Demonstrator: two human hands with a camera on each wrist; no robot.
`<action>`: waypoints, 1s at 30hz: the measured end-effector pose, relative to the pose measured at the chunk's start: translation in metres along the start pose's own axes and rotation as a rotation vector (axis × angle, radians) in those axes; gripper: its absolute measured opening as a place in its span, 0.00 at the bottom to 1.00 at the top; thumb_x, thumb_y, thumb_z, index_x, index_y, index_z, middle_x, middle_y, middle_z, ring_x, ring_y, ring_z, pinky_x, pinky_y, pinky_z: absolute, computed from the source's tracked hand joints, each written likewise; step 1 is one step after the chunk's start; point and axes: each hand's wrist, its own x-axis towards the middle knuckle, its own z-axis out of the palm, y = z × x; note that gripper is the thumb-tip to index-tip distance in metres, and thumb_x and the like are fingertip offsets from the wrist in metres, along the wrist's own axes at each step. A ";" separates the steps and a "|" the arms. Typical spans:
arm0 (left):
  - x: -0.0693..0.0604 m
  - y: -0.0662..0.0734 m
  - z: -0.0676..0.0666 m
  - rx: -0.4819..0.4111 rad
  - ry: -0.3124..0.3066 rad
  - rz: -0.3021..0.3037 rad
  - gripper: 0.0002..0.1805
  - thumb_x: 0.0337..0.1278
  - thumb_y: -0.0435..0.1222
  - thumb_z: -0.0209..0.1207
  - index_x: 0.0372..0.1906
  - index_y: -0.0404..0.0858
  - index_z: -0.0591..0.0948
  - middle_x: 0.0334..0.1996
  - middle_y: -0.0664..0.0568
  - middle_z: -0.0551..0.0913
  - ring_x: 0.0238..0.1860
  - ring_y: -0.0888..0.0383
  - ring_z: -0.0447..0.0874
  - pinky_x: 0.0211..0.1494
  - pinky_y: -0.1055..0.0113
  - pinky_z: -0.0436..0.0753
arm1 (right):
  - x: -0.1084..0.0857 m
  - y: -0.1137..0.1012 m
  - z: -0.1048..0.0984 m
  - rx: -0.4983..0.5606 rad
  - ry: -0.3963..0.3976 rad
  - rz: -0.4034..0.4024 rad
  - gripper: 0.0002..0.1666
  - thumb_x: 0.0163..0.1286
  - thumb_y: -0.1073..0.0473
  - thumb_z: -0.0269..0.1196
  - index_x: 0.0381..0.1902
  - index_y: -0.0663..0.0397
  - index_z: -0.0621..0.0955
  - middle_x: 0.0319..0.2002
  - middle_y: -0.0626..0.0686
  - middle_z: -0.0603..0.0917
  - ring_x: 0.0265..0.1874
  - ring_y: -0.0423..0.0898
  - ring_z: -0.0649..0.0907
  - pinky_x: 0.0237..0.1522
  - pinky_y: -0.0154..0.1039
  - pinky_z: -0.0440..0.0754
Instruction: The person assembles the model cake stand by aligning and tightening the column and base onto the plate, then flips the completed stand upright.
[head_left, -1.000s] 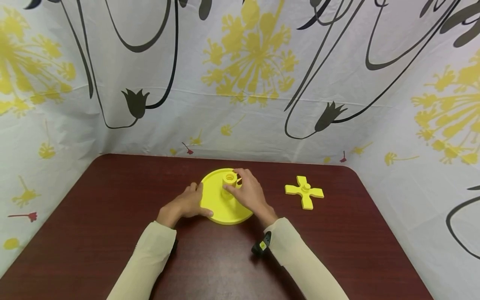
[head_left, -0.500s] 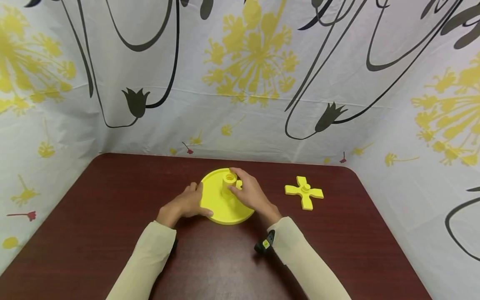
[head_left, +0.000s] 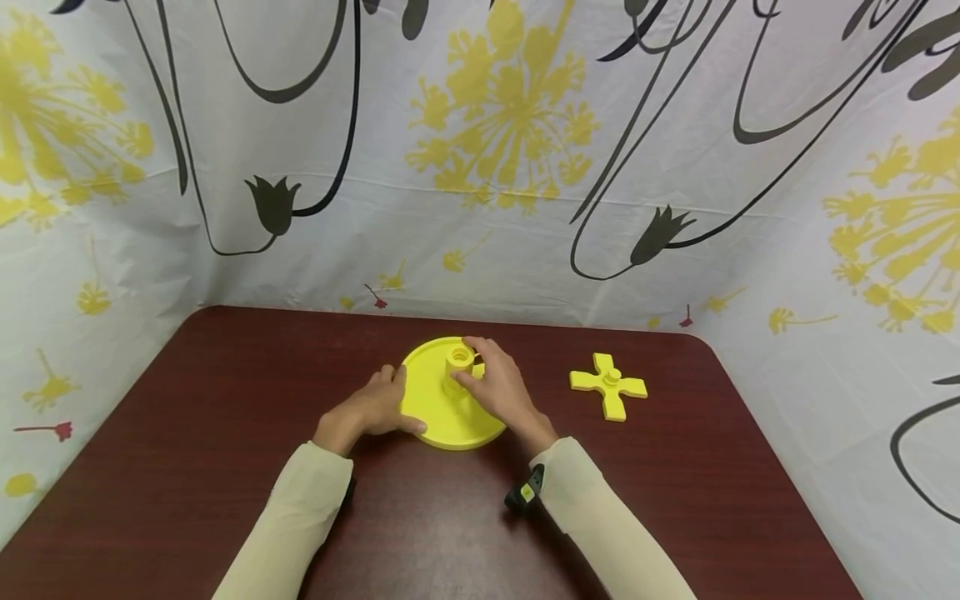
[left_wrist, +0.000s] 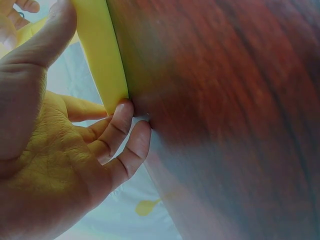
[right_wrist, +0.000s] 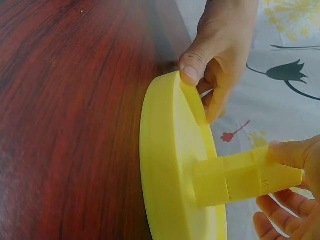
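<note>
A yellow round plate [head_left: 450, 427] with a raised rim lies flat on the table. My left hand [head_left: 371, 406] holds its left edge, thumb at the near rim and fingers along the far side; the left wrist view shows fingertips at the lower edge of the plate's wall [left_wrist: 102, 55]. From the plate's middle rises a yellow hollow post [head_left: 458, 362], its top hole facing up. Thumb and fingers of my right hand [head_left: 498, 385] grip the upper part of this post, which bears a small raised mark in the right wrist view. The right hand hides part of the plate.
To the right of the plate lies a yellow cross-shaped piece [head_left: 609, 385] with a round peg at its centre. The dark red wooden table [head_left: 247, 500] reaches back to a white patterned cloth [head_left: 480, 250], which also hangs at both sides.
My right hand and wrist swung slightly right, then back left, while staying at the post. The left hand, plate and cross-shaped piece have kept their places.
</note>
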 end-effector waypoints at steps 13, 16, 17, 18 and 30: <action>0.001 0.001 0.000 0.007 -0.003 -0.010 0.62 0.53 0.54 0.69 0.78 0.27 0.44 0.71 0.31 0.54 0.67 0.41 0.60 0.66 0.47 0.68 | -0.002 0.002 0.004 0.035 0.054 -0.009 0.33 0.63 0.57 0.72 0.63 0.62 0.76 0.52 0.58 0.80 0.50 0.57 0.82 0.51 0.50 0.79; 0.000 0.002 0.000 0.012 -0.004 -0.014 0.62 0.54 0.54 0.69 0.78 0.27 0.44 0.71 0.31 0.53 0.67 0.41 0.59 0.66 0.47 0.68 | -0.003 0.003 0.005 0.039 0.068 -0.023 0.33 0.62 0.56 0.72 0.62 0.62 0.76 0.52 0.58 0.81 0.50 0.57 0.82 0.50 0.50 0.79; 0.000 0.002 0.000 0.014 -0.005 -0.015 0.62 0.54 0.54 0.69 0.78 0.27 0.44 0.71 0.31 0.53 0.67 0.41 0.59 0.66 0.47 0.68 | -0.003 0.003 0.005 0.039 0.074 -0.028 0.33 0.62 0.56 0.72 0.62 0.62 0.76 0.51 0.58 0.81 0.49 0.57 0.82 0.50 0.50 0.80; 0.001 0.002 0.000 0.016 -0.004 -0.016 0.62 0.54 0.54 0.69 0.78 0.27 0.44 0.71 0.31 0.53 0.67 0.41 0.59 0.66 0.47 0.68 | -0.003 0.003 0.006 0.037 0.080 -0.032 0.33 0.63 0.55 0.72 0.62 0.62 0.76 0.51 0.57 0.81 0.49 0.57 0.82 0.49 0.50 0.80; 0.001 -0.001 0.000 0.001 -0.011 -0.005 0.63 0.53 0.54 0.69 0.78 0.28 0.43 0.72 0.31 0.52 0.68 0.41 0.58 0.66 0.47 0.67 | -0.001 0.018 -0.016 0.048 -0.030 -0.043 0.35 0.65 0.50 0.70 0.65 0.59 0.74 0.60 0.59 0.79 0.56 0.58 0.80 0.56 0.51 0.78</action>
